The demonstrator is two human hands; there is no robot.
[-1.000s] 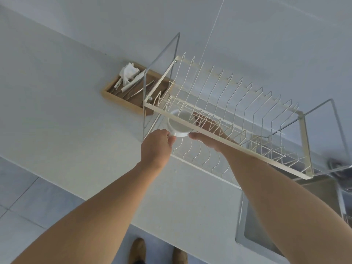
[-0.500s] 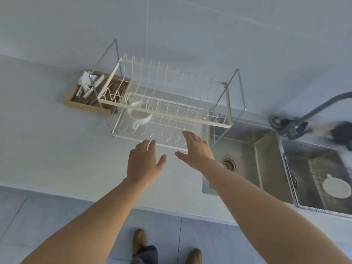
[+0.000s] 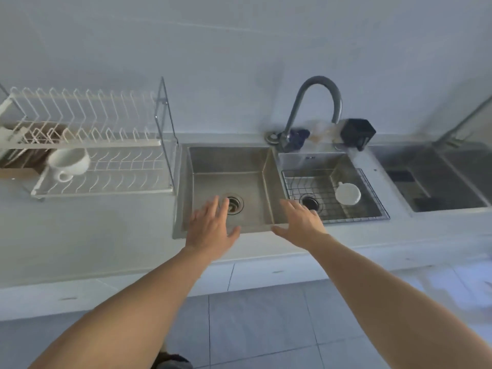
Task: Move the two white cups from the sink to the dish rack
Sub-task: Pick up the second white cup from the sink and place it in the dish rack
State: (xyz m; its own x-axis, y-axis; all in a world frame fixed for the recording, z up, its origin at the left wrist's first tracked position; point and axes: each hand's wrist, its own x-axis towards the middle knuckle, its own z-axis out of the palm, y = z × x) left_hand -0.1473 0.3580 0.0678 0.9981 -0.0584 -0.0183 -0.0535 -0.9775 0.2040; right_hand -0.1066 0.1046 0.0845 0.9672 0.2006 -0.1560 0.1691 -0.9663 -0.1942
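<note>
One white cup [image 3: 68,163] lies on the lower shelf of the white wire dish rack [image 3: 106,191] at the left, its handle toward me. The other white cup [image 3: 347,193] stands upside down on a wire grid in the right basin of the steel sink [image 3: 262,166]. My left hand [image 3: 210,228] hovers over the front of the left basin, fingers spread and holding nothing. Over the divider between the basins is my right hand [image 3: 300,222], also spread and holding nothing, well left of the sink cup.
A curved grey faucet [image 3: 311,107] rises behind the sink, with a black box [image 3: 357,133] beside it. A wooden tray [image 3: 16,166] sits behind the rack's left end. Another steel basin [image 3: 431,177] lies at the far right. The pale counter runs along the front.
Both hands let go of the cup in the rack and moved right, over the sink. The view swung from the rack to the sink.
</note>
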